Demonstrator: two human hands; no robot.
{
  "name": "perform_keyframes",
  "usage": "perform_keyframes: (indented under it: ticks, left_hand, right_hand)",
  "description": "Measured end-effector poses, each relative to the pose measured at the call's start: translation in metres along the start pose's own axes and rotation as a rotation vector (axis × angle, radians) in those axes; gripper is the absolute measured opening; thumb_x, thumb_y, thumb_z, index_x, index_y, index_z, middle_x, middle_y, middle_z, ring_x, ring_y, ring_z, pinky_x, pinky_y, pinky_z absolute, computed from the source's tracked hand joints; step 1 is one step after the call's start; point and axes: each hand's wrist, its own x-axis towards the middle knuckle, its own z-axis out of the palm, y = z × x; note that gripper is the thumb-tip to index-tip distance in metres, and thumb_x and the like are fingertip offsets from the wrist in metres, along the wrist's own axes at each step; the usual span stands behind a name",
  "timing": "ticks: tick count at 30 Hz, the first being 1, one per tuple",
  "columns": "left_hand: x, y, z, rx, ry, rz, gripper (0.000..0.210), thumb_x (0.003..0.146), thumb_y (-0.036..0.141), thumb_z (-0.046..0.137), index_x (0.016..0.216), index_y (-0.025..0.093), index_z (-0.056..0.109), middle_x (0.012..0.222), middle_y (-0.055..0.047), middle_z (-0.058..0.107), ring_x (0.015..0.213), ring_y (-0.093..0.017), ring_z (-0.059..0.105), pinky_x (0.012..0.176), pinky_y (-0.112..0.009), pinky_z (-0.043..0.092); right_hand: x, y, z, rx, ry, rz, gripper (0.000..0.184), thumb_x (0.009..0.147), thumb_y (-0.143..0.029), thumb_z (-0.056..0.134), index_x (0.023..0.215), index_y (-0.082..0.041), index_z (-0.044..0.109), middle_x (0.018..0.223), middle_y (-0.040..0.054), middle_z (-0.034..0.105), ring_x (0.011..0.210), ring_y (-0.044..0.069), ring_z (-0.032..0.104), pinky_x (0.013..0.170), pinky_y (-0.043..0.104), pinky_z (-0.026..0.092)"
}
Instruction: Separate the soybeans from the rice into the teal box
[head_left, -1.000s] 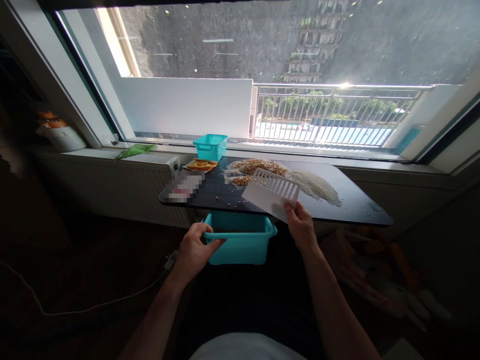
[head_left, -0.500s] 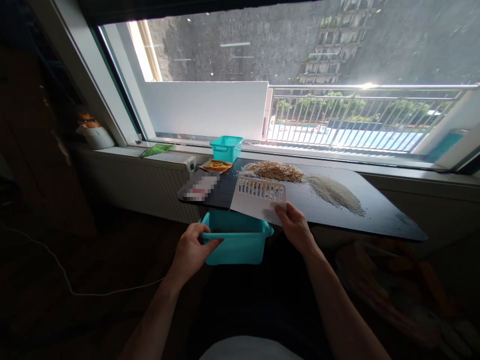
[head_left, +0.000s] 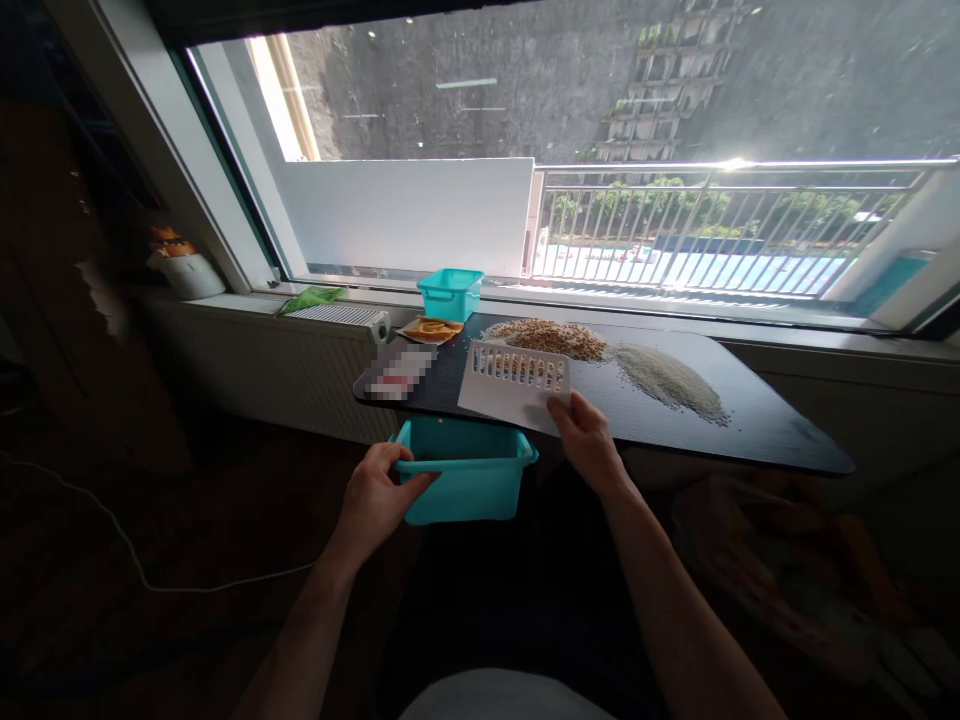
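Note:
My left hand (head_left: 382, 500) grips the left rim of a turquoise plastic bin (head_left: 465, 494), which sits below the table's front edge; its inside is dark. In my right hand (head_left: 586, 440) is a white slotted plastic card (head_left: 502, 398), pinched at its right corner. The card tilts over the front edge of the black table (head_left: 765, 405), its row of slots toward the window. Behind it lies a heap of orange-brown kernels (head_left: 559, 340) mixed with pale grains. To the right spreads a pile of white rice-like grains (head_left: 671, 382).
A smaller turquoise basket (head_left: 451, 294) stands at the table's back left, near a packet with an orange picture (head_left: 431, 330) and a blurred-out flat item (head_left: 401, 370). Left are a radiator (head_left: 277, 360), a green cloth (head_left: 313, 299) and a white pot (head_left: 191, 272).
The bin and my left hand have shifted slightly left in view. The slotted card has risen a little with my right hand. Both grips are the same.

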Motion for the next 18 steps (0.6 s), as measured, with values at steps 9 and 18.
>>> perform_keyframes:
  ticks: [9,18]
  left_hand:
    - [-0.005,0.007,0.017,-0.052,-0.041,0.031,0.026,0.072,0.046,0.066,0.077,0.022,0.058,0.09,-0.004,0.061,0.084,-0.023,0.063,0.072,-0.032,0.049]
    - [-0.002,0.016,0.03,-0.077,-0.095,0.078,0.029,0.071,0.051,0.065,0.074,0.022,0.057,0.087,-0.003,0.062,0.084,-0.024,0.063,0.074,-0.032,0.049]
  right_hand:
    - [-0.007,0.014,-0.065,-0.205,0.504,-0.014,0.043,0.079,-0.058,0.055,0.088,-0.017,0.065,0.074,0.003,0.064,0.072,0.02,0.057,0.073,0.037,0.045]
    - [0.007,0.027,-0.069,-0.214,0.494,0.015,0.045,0.077,-0.06,0.053,0.085,-0.017,0.064,0.076,0.0048,0.065,0.074,0.022,0.058,0.073,0.037,0.043]
